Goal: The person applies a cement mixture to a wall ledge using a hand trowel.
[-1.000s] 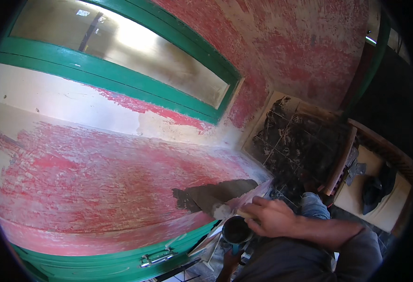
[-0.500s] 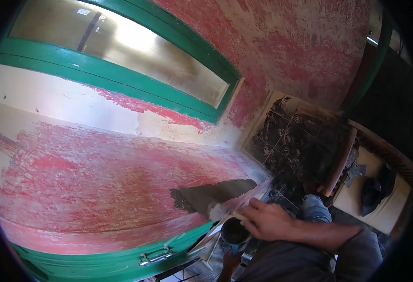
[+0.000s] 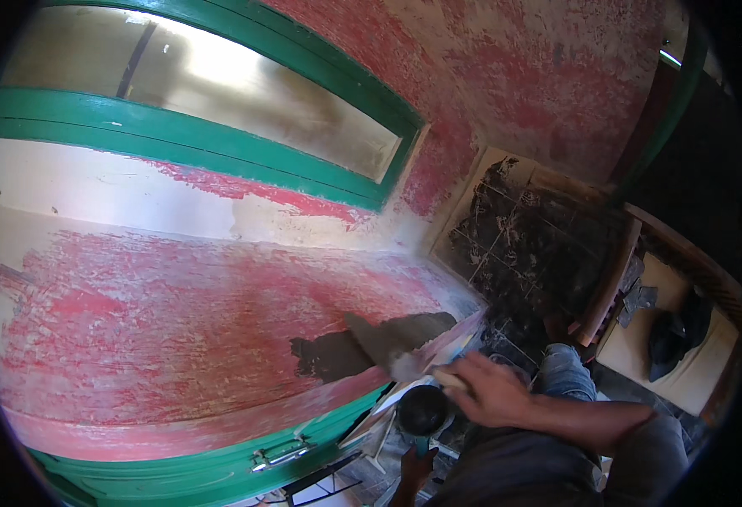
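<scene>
A scraped red ledge [image 3: 160, 346] spreads out in the room. Off its near right end, the right hand's [image 3: 493, 390] fingers curl together around the butt of a trowel [image 3: 377, 340], whose blade reaches past the fingertips over a dark patch [image 3: 328, 355] on the ledge. Beside the ledge's near edge, the left hand [image 3: 419, 463] clasps the handle of a pot [image 3: 422, 409], bowl beyond the fingers. Past the ledge stands a green window [image 3: 193, 144].

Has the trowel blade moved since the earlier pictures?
Yes: the trowel blade has shifted toward the green window frame, its tip now past the upper edge of the dark patch.
</scene>
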`<action>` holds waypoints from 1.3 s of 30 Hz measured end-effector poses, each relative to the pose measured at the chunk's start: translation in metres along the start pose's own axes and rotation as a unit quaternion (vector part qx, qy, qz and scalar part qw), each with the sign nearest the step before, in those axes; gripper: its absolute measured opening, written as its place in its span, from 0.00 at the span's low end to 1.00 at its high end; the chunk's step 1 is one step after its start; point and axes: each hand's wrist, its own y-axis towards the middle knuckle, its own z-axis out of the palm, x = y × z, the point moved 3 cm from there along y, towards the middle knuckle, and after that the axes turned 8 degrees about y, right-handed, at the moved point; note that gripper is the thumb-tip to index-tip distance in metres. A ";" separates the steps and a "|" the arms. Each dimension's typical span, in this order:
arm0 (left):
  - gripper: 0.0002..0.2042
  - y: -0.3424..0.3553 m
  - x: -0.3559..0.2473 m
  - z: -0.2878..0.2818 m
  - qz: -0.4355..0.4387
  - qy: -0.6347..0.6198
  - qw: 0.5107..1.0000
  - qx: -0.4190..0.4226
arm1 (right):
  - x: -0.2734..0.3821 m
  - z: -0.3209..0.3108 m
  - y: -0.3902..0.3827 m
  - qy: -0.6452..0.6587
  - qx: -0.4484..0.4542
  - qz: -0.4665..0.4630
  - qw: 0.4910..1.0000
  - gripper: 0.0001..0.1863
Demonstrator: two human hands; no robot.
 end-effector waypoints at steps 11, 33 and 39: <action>0.08 -0.014 -0.003 0.014 0.054 -0.060 0.997 -0.003 | -0.056 0.012 -0.005 0.012 0.064 0.036 0.997 0.23; 0.09 -0.018 -0.027 0.011 0.081 -0.015 0.997 -0.011 | -0.093 0.001 0.027 -0.071 0.080 0.137 0.985 0.23; 0.10 -0.014 -0.034 0.012 0.058 -0.005 0.998 0.002 | -0.051 0.002 0.038 0.040 0.038 0.074 0.996 0.22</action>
